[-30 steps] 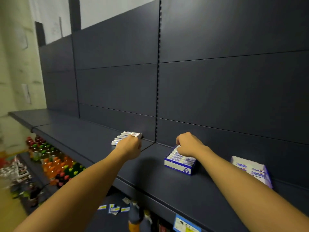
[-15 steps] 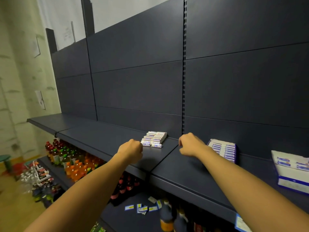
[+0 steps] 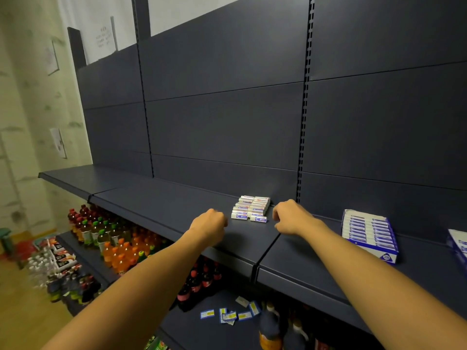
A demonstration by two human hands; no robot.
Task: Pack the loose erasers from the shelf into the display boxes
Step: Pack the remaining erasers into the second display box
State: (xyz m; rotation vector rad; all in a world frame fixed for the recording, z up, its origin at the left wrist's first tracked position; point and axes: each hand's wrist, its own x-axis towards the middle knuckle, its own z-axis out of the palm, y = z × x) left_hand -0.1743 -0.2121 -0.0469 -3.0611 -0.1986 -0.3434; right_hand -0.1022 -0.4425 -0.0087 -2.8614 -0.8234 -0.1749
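Erasers (image 3: pixel 251 211) sit stacked at the back of the shelf (image 3: pixel 161 205), between both hands; left hand (image 3: pixel 211 224) and right hand (image 3: pixel 290 218) are curled, holding nothing. Best to pinch a few together, then carry them to the box (image 3: pixel 369 236) at right

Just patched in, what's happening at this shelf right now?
A person is packing erasers. Both hands sit on either side of a small stack of loose erasers at the back of the dark shelf. The left hand and right hand have curled fingers and neither visibly holds anything. A display box filled with rows of erasers leans to the right, and a second box is cut off at the frame's edge.
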